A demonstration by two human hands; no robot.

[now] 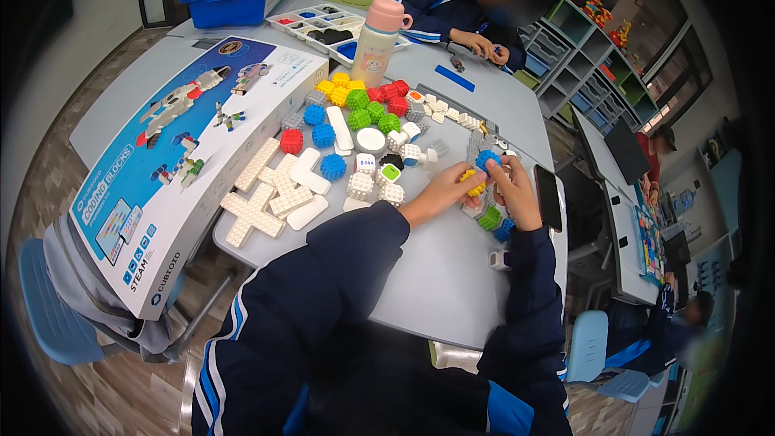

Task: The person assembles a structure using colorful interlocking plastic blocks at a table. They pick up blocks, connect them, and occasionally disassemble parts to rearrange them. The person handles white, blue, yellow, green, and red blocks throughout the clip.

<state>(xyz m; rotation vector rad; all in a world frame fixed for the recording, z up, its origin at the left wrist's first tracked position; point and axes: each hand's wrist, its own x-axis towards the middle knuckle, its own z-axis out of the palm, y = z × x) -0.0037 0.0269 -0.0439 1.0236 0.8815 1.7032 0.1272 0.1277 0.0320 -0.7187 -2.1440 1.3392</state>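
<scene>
Lettering covered the large box (194, 137), left of the pink-lidded bottle (373, 52), and one small white cube (366, 163), nearer the wearer than that bottle, bore dark characters. On the counter (404, 282), four green blocks (375, 111) sat just on the bottle's near side; three loose blue cubes (323, 136) and one separate red cube (291, 142) lay nearer and to its left. One phone (548, 198) lay right of it, on the near side.

To the bottle's right and nearer the wearer, the left hand (440, 196) had its fingers grasping a yellow block (475, 183), while the right hand's (518, 195) fingers pinched a blue block (486, 160). The two blocks' line ran away from the wearer, leaning slightly right; whether they were joined was hard to tell behind the fingers.
</scene>
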